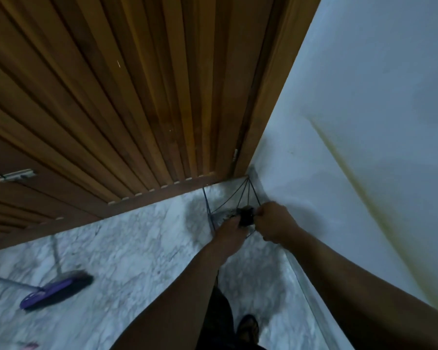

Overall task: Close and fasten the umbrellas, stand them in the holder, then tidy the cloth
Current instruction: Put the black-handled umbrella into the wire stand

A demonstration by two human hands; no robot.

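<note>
A thin dark wire umbrella holder [248,192] stands on the floor in the corner between the wooden door and the white wall. Over its top sits a small dark bundle, the end of a black umbrella [245,218], blurred and mostly hidden by my hands. My left hand [229,231] grips it from the left, fingers curled over it. My right hand [273,223] holds it from the right in a closed fist. No cloth is in view.
A slatted wooden door [137,97] fills the upper left, and a white wall [364,122] runs along the right. A purple-headed broom [53,290] lies on the marble floor [137,248] at lower left. My sandalled foot [248,327] stands below the hands.
</note>
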